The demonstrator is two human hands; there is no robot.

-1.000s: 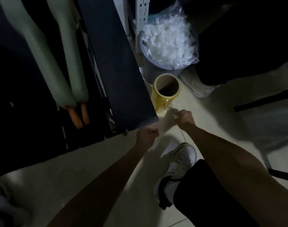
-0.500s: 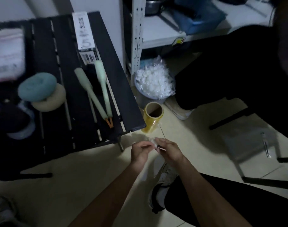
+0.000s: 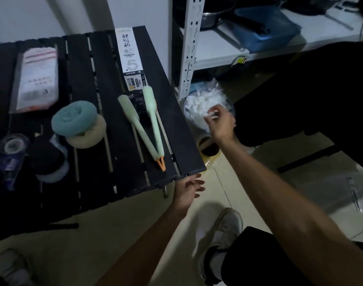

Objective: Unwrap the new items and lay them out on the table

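Nearest: a white sneaker (image 3: 224,230) is resting on the pale tiled floor.

Left hand (image 3: 189,187): hanging empty with loose, spread fingers just below the near corner of the black slatted table (image 3: 176,124); whether it is touching the corner cannot be told.

On the table, unwrapped and laid out: two long pale green brushes with orange tips (image 3: 135,122), crossing at the tips near the right edge; a teal ring-shaped sponge (image 3: 73,118) overlapping a cream ring-shaped sponge (image 3: 89,139). Farther back, still packaged: a long white-and-black printed pack (image 3: 131,58) and a flat clear pouch (image 3: 39,79).

On the floor just beside the table corner: a yellow roll of film (image 3: 206,156), standing on end.

Right hand (image 3: 221,124): well apart from the left, reaching out and pinching what looks like a scrap of clear wrapping (image 3: 211,114) over a pale round bin (image 3: 197,122) heaped with crumpled clear plastic (image 3: 199,102).

Behind: a white metal shelf upright (image 3: 190,44).

Step, judged: discarding waste wrapping.

Risks:
- The bin is heaped, so the light scrap may slide off or drift onto the floor.
- Thin film may cling to the fingers when they let go.
- The outstretched forearm is passing over the roll and could tip it.
- The left hand could jog the corner and shift the brushes lying close to the edge.
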